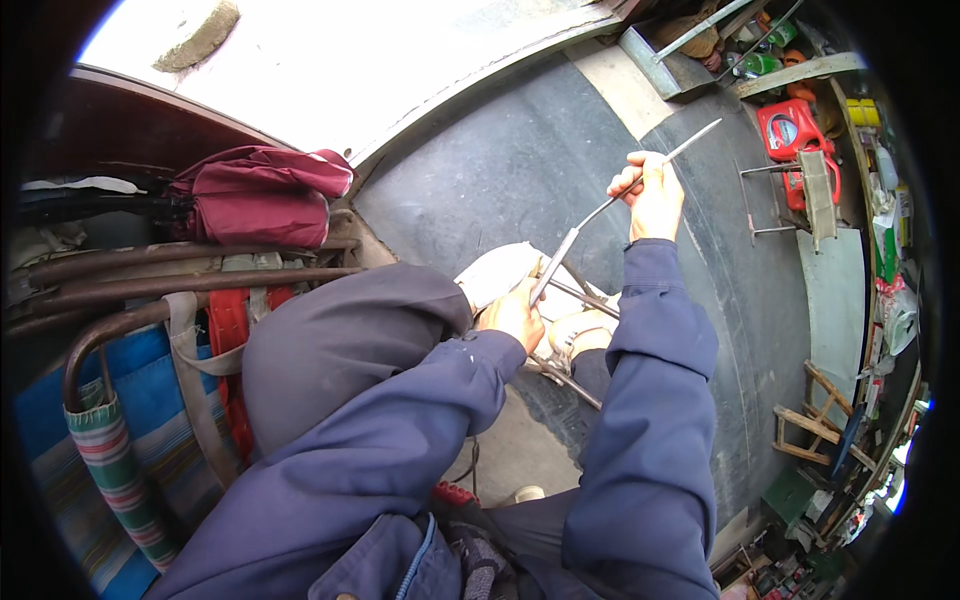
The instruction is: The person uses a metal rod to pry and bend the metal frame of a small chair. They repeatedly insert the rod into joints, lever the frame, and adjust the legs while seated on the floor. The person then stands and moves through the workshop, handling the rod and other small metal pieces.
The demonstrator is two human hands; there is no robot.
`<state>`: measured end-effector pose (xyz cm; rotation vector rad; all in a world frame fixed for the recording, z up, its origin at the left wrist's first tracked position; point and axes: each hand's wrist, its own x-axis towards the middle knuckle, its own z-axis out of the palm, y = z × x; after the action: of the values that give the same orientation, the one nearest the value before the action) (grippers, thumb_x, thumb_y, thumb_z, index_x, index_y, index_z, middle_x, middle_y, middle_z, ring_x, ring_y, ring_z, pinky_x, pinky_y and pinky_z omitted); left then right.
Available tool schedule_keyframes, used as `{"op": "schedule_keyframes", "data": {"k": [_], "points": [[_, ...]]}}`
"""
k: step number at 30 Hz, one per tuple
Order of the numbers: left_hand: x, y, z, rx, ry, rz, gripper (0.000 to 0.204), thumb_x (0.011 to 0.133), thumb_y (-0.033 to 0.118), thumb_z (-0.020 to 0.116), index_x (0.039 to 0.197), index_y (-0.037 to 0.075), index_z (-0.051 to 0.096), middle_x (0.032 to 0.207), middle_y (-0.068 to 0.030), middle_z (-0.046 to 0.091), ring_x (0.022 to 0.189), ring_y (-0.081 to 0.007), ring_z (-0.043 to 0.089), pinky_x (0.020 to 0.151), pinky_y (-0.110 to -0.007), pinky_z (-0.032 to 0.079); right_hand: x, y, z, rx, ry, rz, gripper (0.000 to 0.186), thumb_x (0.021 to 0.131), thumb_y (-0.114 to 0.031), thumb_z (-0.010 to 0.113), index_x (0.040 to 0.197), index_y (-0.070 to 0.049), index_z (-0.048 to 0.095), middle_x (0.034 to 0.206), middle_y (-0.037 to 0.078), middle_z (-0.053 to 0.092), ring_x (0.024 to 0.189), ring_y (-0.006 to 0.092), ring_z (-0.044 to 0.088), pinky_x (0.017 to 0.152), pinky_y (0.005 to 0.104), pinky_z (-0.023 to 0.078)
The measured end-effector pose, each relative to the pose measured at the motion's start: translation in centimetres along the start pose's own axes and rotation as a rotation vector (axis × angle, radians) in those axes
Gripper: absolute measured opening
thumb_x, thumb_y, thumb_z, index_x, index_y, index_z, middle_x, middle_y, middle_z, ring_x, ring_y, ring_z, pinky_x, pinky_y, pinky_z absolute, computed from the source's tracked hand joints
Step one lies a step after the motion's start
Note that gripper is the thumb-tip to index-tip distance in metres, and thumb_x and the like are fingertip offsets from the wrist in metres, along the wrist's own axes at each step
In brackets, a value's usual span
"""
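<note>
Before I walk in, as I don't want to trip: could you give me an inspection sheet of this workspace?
Surface: dark floor mat, pale scuffs showing.
Job's things: metal rod with a thicker grey section, held at a slant; dark bars near the shoes.
Clutter: maroon fabric bundle and blue striped fabric, both on the left.
Hands: left hand closed round the grey section; right hand gripping the thinner part.
Cables: thin dark strand near the lap; cannot tell whether it is one.
Surroundings: red jug and wooden frame, right side.
</note>
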<state>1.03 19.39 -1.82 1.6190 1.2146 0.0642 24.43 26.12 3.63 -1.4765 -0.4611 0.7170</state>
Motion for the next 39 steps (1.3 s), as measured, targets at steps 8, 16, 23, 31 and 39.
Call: {"op": "schedule_keyframes", "data": {"k": [8, 16, 23, 31, 39], "points": [[-0.1, 0.0, -0.1, 0.015, -0.005, 0.000, 0.016, 0.095, 0.013, 0.056, 0.106, 0.012, 0.067, 0.094, -0.0189, 0.071, 0.093, -0.0376, 0.070, 0.083, -0.045, 0.053, 0.6, 0.6, 0.6, 0.040, -0.027, -0.004, 0.030, 0.109, -0.025, 0.044, 0.095, -0.003, 0.059, 0.064, 0.004, 0.054, 0.053, 0.0142, 0.054, 0.052, 0.0302, 0.049], [0.0, 0.1, 0.0, 0.014, 0.001, 0.007, 0.016, 0.093, 0.011, 0.057, 0.106, 0.013, 0.066, 0.094, -0.0193, 0.071, 0.093, -0.0380, 0.070, 0.083, -0.045, 0.053, 1.2, 1.5, 0.6, 0.084, -0.061, -0.020, 0.031, 0.109, -0.025, 0.045, 0.093, -0.003, 0.058, 0.063, 0.003, 0.050, 0.051, 0.0139, 0.050, 0.049, 0.0303, 0.045], [0.2, -0.3, 0.2, -0.011, -0.003, 0.021, 0.020, 0.089, 0.008, 0.056, 0.106, 0.014, 0.064, 0.093, -0.0218, 0.071, 0.092, -0.0426, 0.069, 0.081, -0.050, 0.052, 1.3, 1.8, 0.4, 0.173, -0.035, 0.029, 0.031, 0.110, -0.026, 0.045, 0.093, -0.003, 0.057, 0.063, 0.002, 0.044, 0.050, 0.0129, 0.043, 0.049, 0.0308, 0.042], [0.2, 0.7, -0.4, 0.053, -0.032, -0.075, 0.019, 0.091, 0.015, 0.060, 0.107, 0.017, 0.069, 0.092, -0.0171, 0.072, 0.093, -0.0358, 0.071, 0.083, -0.044, 0.054, 0.6, 0.7, 1.9, 0.224, 0.126, 0.132, 0.039, 0.105, -0.036, 0.056, 0.079, -0.007, 0.052, 0.059, -0.001, 0.038, 0.048, 0.0108, 0.038, 0.048, 0.0304, 0.037], [2.6, 1.0, 0.8, 0.259, 0.073, -0.026, 0.021, 0.091, 0.019, 0.062, 0.108, 0.017, 0.073, 0.100, -0.0169, 0.074, 0.094, -0.0367, 0.071, 0.084, -0.045, 0.054, 1.7, -0.3, 2.1, 0.241, 0.119, 0.311, 0.052, 0.098, -0.043, 0.066, 0.063, -0.015, 0.040, 0.053, -0.002, 0.032, 0.043, 0.0122, 0.030, 0.044, 0.0318, 0.030]]}}
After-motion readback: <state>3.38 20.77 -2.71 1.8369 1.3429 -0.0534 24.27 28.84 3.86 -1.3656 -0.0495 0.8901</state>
